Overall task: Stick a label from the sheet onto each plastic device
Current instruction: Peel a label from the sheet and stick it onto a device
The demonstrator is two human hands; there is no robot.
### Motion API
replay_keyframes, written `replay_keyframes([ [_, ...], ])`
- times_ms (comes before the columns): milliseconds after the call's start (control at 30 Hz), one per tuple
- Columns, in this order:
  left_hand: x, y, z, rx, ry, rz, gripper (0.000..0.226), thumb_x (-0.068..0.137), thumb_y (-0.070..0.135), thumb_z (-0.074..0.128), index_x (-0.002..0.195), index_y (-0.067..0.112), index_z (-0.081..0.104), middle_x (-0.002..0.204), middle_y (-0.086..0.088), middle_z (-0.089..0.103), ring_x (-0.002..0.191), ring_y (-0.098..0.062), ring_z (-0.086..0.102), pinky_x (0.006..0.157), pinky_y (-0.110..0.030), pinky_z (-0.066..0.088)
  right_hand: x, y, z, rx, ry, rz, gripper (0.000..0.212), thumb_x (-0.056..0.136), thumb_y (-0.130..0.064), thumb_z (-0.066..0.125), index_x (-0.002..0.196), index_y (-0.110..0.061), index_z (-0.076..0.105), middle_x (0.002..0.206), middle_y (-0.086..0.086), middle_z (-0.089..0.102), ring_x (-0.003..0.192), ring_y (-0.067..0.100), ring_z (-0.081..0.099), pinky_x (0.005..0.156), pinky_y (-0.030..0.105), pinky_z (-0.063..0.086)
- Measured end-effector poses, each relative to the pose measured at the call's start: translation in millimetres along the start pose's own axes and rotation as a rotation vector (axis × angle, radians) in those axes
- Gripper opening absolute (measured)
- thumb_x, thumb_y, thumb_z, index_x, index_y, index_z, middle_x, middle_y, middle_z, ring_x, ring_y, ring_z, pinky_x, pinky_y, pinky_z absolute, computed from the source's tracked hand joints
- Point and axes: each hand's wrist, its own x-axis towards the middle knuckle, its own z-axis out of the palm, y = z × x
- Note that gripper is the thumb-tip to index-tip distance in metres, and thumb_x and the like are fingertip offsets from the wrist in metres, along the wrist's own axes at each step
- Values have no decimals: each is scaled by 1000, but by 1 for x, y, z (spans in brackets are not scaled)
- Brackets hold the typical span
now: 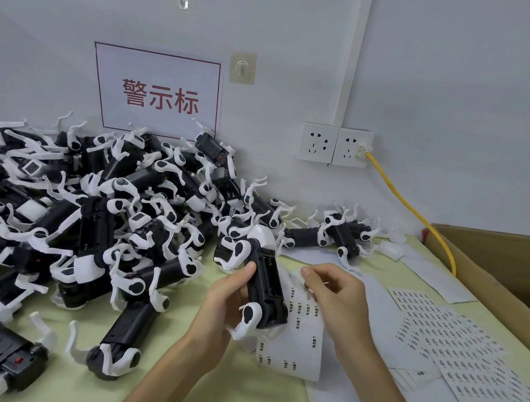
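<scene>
Grip of left hand (227,300) around device (267,280)

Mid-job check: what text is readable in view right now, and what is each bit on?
"警示标": red characters on the wall sign.
Curled label sheet: print too small to read.
Flat label sheets at right: too small to read.
Barcode sticker by the pile: blurred.
</scene>
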Motion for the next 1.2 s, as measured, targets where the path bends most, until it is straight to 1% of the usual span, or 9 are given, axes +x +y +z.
replay_keyframes([
  [100,-1,1,3,33,87,-11,42,78,54,67,100,20,81,104,-14,77,97,-30,71,94,-44,55,2,2,-2,10,107,-50,13,91,-15,70,79,-19,72,63,-10,68,58,-1,60,61,11,46],
  [233,-2,3,3,103,221,18,33,68,56,71,74,24,77,78,-5,64,79,-26,50,80,-39,42,2,3,-3,-16,102,-98,11,92,-15,69,82,-18,71,64,-2,71,57,4,61,61,18,49],
  [367,-3,13,1,-74,75,-47,37,80,44,71,99,14,82,101,-16,76,86,-27,72,83,-42,59,-2,2,2,-13,33,-155,15,91,-5,69,82,-17,70,69,0,74,60,12,68,62,19,53],
  [433,-4,16,0,-173,1,-112,46,85,46,65,107,8,79,110,-20,75,85,-27,73,71,-34,60,-5,0,4,-22,20,-192,21,89,-1,69,81,-21,70,72,-1,74,61,14,69,62,22,54],
  [567,-7,15,-1,-201,-112,-161,51,93,48,57,117,6,75,128,-26,67,101,-29,73,78,-32,58,-9,-4,6,-81,4,-279,22,87,-3,72,80,-24,71,72,-7,73,60,13,68,62,24,54],
  [700,-6,14,-3,-239,-145,-143,63,96,45,56,136,-4,54,131,-28,65,87,-27,73,68,-28,57,-12,-5,8,-162,-49,-314,19,90,-7,70,80,-23,69,72,-10,75,63,15,67,67,31,55],
  [900,-3,11,-5,-234,-113,-90,51,94,44,56,115,1,74,127,-22,68,86,-28,72,68,-29,58,-13,-6,9,-195,-70,-372,24,89,-8,72,80,-30,71,79,-16,74,63,13,65,63,21,51],
  [1033,-1,9,-8,-199,-77,-43,58,93,45,54,125,0,68,128,-19,69,98,-26,73,71,-28,59,-12,-3,10,-139,-71,-299,22,88,-7,72,87,-29,73,78,-13,72,63,15,67,64,26,54],
  [1200,1,10,-4,-58,-76,-16,48,93,46,51,109,12,79,122,-17,73,100,-27,74,79,-33,59,-6,-5,4,-24,-113,-161,18,93,-10,65,88,-24,75,75,-6,72,59,10,63,64,23,52],
])
